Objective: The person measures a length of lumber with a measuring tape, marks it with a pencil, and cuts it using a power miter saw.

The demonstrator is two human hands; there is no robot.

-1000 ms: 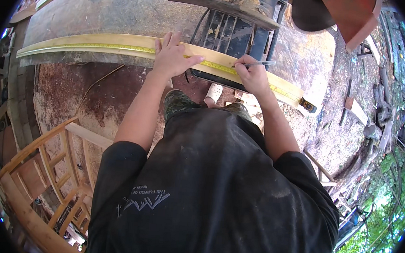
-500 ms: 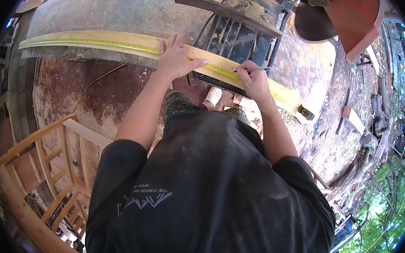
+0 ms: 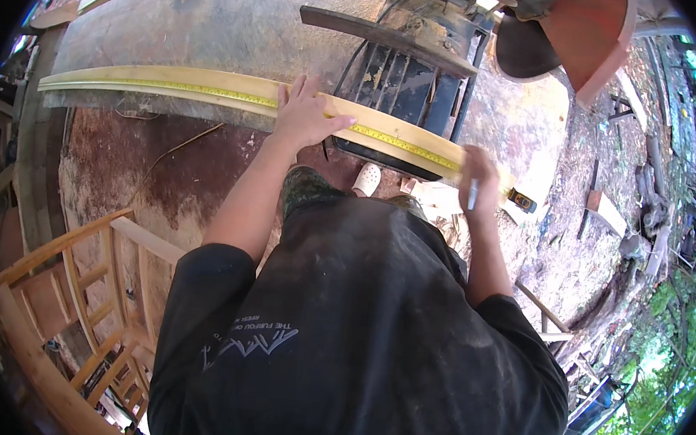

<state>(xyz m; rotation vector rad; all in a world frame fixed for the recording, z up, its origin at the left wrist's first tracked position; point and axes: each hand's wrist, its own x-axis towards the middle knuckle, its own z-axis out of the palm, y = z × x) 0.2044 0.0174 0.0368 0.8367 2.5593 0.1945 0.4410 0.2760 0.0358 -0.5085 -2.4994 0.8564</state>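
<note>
A long pale wooden board [image 3: 236,83] lies across in front of me, with a yellow tape measure blade [image 3: 403,144] drawn out along it. My left hand [image 3: 300,117] presses on the board and blade near the middle, its fingers spread. Towards the board's right end is my right hand [image 3: 479,179], its fingers smeared by motion. It grips a slim pale pen [image 3: 472,196]. Just right of that hand, at the end of the blade, sits the black and yellow tape measure case [image 3: 522,200].
Under the board stands a dark metal machine frame [image 3: 407,87], with a dark wooden bar [image 3: 386,39] across it. An orange-red guard [image 3: 583,40] hangs at the upper right. Wooden chair-like frames [image 3: 106,280] stand at lower left. A wood block [image 3: 606,212] lies at right.
My right hand has moved right along the board with the pen, off the spot where the pen's tip was at the blade. My left hand keeps its place on the board.
</note>
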